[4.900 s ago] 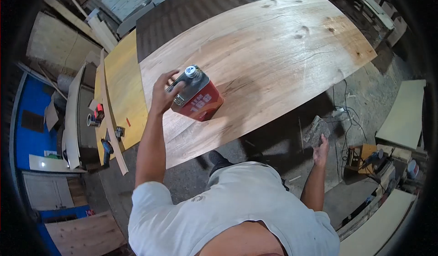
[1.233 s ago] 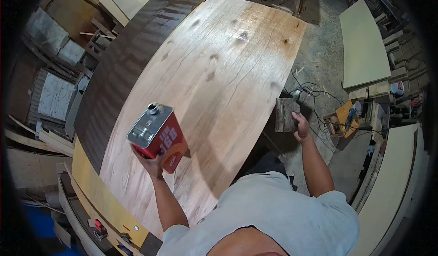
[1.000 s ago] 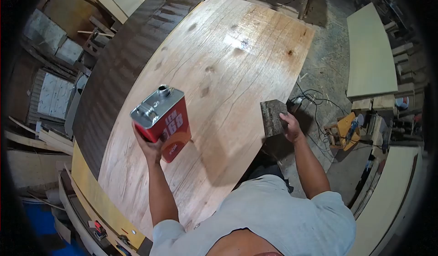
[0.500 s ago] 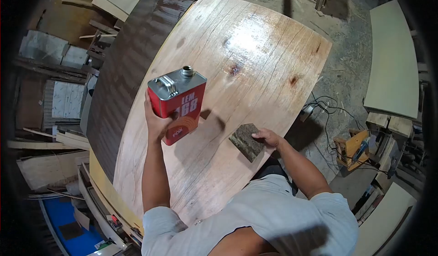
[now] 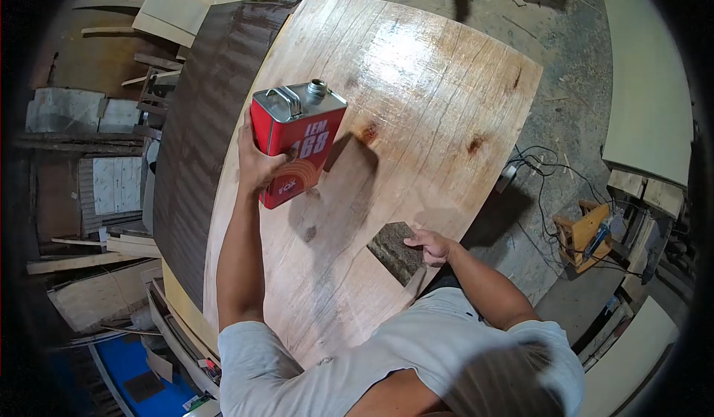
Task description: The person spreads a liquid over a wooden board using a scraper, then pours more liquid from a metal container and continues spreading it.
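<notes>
My left hand [image 5: 258, 164] is wrapped round the side of a red metal glue can [image 5: 301, 145] marked LEM 168 and FOX. Its round spout [image 5: 317, 87] has no cap on, and a wire handle lies across the silver top. The can is tilted a little above the pale wood panel [image 5: 335, 246], casting a shadow on it. Between the thumb and fingers of my right hand [image 5: 431, 247] is a flat, dark, stained square spreader [image 5: 396, 253], close over the panel's near right side. A wet, glossy layer shines on the panel's far part.
A dark brown curved panel [image 5: 208, 104] lies along the left edge of the pale one. Black cables [image 5: 543, 162] and an orange-yellow wooden stand [image 5: 584, 235] are on the floor to the right. Another pale curved panel [image 5: 643, 82] stands at far right.
The can has moved forward and slightly right, away from my body, in my left hand. My right hand with the spreader has come slightly nearer to me.
</notes>
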A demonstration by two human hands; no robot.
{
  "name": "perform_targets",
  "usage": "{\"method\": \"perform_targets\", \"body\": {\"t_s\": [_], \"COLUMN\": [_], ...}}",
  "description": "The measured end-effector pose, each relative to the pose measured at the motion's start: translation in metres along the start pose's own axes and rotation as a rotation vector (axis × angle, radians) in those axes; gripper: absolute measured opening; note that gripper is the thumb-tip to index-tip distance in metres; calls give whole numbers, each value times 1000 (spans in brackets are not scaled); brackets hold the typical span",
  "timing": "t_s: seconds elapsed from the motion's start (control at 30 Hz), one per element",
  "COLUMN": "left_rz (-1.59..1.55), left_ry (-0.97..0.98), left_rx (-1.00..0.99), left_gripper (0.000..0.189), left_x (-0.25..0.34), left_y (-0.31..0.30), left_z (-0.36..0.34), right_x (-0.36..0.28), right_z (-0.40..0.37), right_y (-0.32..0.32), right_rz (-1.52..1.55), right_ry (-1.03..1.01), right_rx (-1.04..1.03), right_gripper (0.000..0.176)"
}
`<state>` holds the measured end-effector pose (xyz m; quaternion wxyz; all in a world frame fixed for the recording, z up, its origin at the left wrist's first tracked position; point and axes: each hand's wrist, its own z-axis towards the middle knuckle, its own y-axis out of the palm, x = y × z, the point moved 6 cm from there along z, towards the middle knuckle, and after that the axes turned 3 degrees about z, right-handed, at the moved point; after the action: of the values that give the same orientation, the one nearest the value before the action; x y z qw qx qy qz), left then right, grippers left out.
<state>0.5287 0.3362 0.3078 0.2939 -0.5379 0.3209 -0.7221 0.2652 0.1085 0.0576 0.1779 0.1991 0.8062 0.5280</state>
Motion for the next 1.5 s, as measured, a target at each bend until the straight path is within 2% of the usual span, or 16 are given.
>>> {"method": "perform_targets", "body": {"t_s": [0.17, 0.33, 0.4, 0.53, 0.67, 0.8, 1.0, 1.17, 1.5], "left_rz": [-84, -93, -94, 64, 187, 177, 186, 229, 279], "left_ry": [-100, -91, -100, -33, -18, -75, 25, -64, -32], "left_rx": [-71, -59, -33, -76, -129, -147, -150, -166, -183], "left_gripper": [114, 113, 111, 113, 114, 113, 114, 114, 115], "left_x": [11, -4, -10, -23, -20, -27, -31, -20, -48], "left_y": [8, 5, -1, -8, -13, -16, -14, -12, -20], "left_z": [7, -6, -14, -24, -30, -32, -29, -29, -52], "right_x": [2, 3, 4, 2, 2, 4, 5, -1, -2], "right_z": [3, 3, 3, 4, 2, 5, 6, 4, 0], "right_y": [-7, -5, -13, -4, -3, -9, -10, -5, 2], "right_rz": [31, 36, -8, 21, -3, 15, 10, -20, -19], "right_ry": [-5, 47, 46, 32, 42, 51, 37, 6, 20], "right_rx": [2, -28, 68, -24, -5, -1, 1, 6, -12], "right_gripper": [41, 40, 39, 37, 41, 39, 41, 43, 47]}}
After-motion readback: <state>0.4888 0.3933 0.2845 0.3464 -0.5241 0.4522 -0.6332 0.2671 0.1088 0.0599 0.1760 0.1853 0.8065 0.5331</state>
